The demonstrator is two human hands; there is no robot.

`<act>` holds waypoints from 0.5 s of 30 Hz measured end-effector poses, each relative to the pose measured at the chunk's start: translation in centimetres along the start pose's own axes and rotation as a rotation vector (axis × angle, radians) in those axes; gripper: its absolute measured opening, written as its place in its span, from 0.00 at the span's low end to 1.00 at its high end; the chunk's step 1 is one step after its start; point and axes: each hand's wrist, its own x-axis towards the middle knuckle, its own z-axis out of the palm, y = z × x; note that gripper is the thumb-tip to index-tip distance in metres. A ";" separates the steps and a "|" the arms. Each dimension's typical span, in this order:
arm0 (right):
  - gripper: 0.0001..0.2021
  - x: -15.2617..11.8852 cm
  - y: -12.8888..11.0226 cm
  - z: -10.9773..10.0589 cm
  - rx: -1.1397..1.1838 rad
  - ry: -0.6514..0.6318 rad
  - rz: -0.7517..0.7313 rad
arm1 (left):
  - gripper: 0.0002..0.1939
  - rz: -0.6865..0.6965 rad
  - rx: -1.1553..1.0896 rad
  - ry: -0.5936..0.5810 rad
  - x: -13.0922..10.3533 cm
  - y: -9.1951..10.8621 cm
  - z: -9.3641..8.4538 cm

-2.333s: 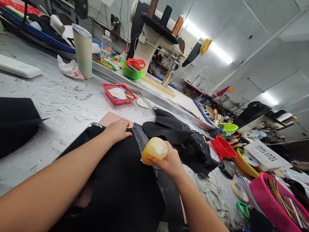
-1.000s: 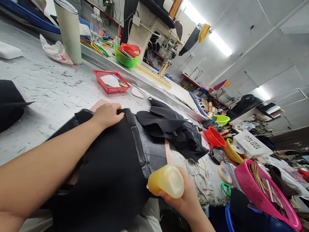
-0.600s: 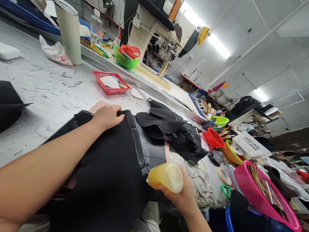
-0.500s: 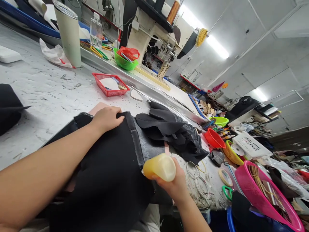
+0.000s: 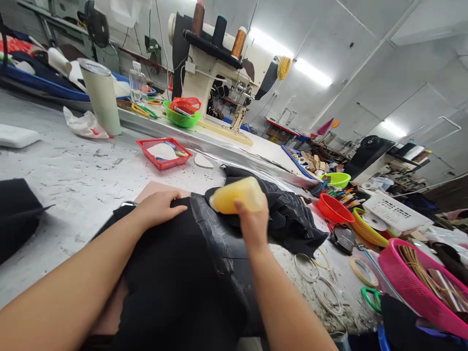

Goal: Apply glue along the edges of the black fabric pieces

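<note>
My left hand (image 5: 159, 209) grips the top edge of a large black fabric piece (image 5: 171, 282) that hangs over the table's near edge. In my right hand (image 5: 252, 214) is a translucent bottle of yellow liquid (image 5: 237, 196), tilted with its tip pointing left, above the dark, shiny strip (image 5: 212, 229) along the fabric's edge. Whether the tip touches anything is unclear. Behind the bottle lies a crumpled pile of black pieces (image 5: 292, 214). Beneath the fabric, a pink sheet (image 5: 155, 190) shows.
A red basket (image 5: 164, 153) and a pale tumbler (image 5: 100, 97) stand on the table (image 5: 84, 180). Beyond is a sewing machine (image 5: 219, 63). On the right are a red bowl (image 5: 334, 208), white rings (image 5: 327, 295), tape (image 5: 363, 271) and a pink basket (image 5: 420, 287).
My right hand has carried the bottle away from me, up to the far end of the strip. My left hand still holds the fabric. The camera view has shifted.
</note>
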 end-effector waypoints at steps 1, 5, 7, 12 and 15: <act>0.26 -0.4 -0.3 -1.2 0.113 0.043 0.031 | 0.20 0.010 -0.024 -0.040 -0.1 -0.2 -0.1; 0.27 -3.3 0.3 -9.0 0.335 0.106 0.268 | 0.18 0.094 -0.116 -0.155 -1.2 0.1 -1.3; 0.27 -4.9 1.5 -13.4 0.235 0.140 0.466 | 0.16 0.130 -0.161 -0.153 -2.3 0.8 -2.7; 0.27 -7.0 3.1 -20.4 -0.765 -0.216 0.643 | 0.16 0.177 -0.375 -0.015 -6.6 3.4 -6.7; 0.26 -7.5 2.4 -21.1 -1.168 -0.316 0.598 | 0.18 0.138 -0.352 0.038 -9.2 4.1 -8.0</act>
